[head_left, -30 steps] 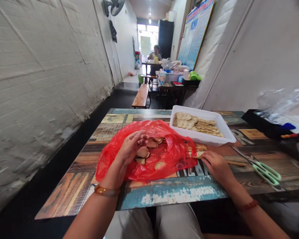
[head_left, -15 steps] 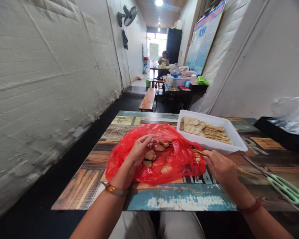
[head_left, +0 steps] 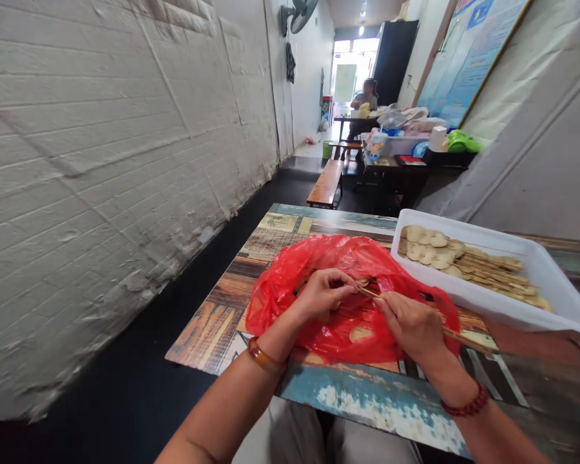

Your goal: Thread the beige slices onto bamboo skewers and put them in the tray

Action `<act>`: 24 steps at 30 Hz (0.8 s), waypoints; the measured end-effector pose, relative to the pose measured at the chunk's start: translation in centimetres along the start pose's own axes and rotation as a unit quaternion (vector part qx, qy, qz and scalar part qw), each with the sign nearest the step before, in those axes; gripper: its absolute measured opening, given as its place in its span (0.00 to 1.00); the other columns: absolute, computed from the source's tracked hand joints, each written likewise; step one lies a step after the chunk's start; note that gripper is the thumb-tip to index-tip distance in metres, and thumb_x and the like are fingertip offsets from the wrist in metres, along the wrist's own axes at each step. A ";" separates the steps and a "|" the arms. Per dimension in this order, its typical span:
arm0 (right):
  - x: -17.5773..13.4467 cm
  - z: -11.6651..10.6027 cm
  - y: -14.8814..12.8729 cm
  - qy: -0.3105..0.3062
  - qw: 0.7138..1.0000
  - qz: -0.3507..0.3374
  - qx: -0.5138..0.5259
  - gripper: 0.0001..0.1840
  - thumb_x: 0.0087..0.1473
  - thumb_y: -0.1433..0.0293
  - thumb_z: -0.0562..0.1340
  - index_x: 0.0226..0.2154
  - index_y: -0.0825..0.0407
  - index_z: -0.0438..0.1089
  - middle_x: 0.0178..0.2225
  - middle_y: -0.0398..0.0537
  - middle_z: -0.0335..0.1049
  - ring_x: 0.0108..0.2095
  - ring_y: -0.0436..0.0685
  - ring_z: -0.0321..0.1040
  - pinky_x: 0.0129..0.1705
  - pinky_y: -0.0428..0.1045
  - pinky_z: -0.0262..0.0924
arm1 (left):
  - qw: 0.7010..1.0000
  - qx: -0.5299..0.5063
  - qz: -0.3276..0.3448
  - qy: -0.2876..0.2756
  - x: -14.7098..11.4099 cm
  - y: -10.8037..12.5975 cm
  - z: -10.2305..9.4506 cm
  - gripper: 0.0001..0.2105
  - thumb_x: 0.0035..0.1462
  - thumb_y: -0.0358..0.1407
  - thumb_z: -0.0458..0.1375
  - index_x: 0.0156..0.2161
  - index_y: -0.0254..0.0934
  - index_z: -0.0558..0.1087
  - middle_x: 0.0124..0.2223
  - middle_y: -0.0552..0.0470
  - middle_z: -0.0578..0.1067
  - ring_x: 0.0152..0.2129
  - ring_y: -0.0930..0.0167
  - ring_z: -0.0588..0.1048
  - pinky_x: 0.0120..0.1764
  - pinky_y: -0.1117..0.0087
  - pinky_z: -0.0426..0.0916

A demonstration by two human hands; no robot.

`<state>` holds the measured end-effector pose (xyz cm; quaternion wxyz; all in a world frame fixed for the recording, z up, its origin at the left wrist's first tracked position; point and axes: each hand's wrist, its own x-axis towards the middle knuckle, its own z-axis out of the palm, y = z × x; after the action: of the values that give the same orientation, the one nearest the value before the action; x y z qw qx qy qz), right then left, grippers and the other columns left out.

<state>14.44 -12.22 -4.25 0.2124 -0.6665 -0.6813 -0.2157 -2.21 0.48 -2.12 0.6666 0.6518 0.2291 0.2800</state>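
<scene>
Thin wooden skewers (head_left: pixel 368 292) are gripped in my right hand (head_left: pixel 413 325), their back ends sticking out behind it toward the right. At the front ends, my left hand (head_left: pixel 326 293) pinches with thumb and fingertips; whether a slice is between them is hard to see. Both hands are over an opened red plastic bag (head_left: pixel 352 248) spread on the table. Inside the bag lie loose pale round slices, one slice (head_left: pixel 361 333) showing near the front edge; my left hand hides others.
To the right of the bag, a white plastic tray (head_left: pixel 468 227) holds rows of skewered slices (head_left: pixel 430 248). The patterned table (head_left: pixel 212 322) ends close to my lap. Beyond it stand a wooden bench (head_left: pixel 327 182), a cluttered table and a seated person (head_left: pixel 366 100).
My left hand has come from loosely open over the slices to a pinch at the skewer tips. My right hand has brought the skewers over the bag. The view has turned left.
</scene>
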 end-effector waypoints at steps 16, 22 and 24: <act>1.0 -2.0 0.7 -0.057 0.997 0.045 0.016 0.22 0.66 0.61 0.45 0.26 0.47 0.67 0.24 0.43 0.71 0.26 0.53 0.68 0.27 0.47 0.54 | 0.996 0.056 0.061 0.034 0.4 1.8 -0.3 0.10 0.48 0.40 0.63 0.24 0.35 0.71 0.23 0.55 0.66 0.19 0.76 0.61 0.22 0.76 0.54; 0.4 -1.1 2.2 -0.050 0.996 0.077 0.012 0.22 0.65 0.61 0.47 0.26 0.50 0.68 0.24 0.46 0.73 0.26 0.53 0.69 0.25 0.47 0.48 | 0.957 -0.032 0.106 0.269 1.0 2.2 -3.2 0.11 0.53 0.37 0.55 0.23 0.37 0.62 0.20 0.58 0.62 0.19 0.77 0.61 0.25 0.76 0.57; 0.2 -0.7 2.7 -0.054 0.995 0.080 0.010 0.23 0.65 0.60 0.48 0.26 0.51 0.69 0.25 0.46 0.74 0.27 0.53 0.70 0.25 0.47 0.47 | 0.935 -0.061 0.125 0.327 1.1 2.3 -3.8 0.11 0.53 0.36 0.54 0.22 0.38 0.60 0.20 0.59 0.61 0.18 0.77 0.61 0.25 0.76 0.57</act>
<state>17.17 -12.43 -3.53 0.1983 -0.7277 -0.6381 -0.1547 -4.13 3.98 0.10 0.5525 0.5057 0.3335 0.5725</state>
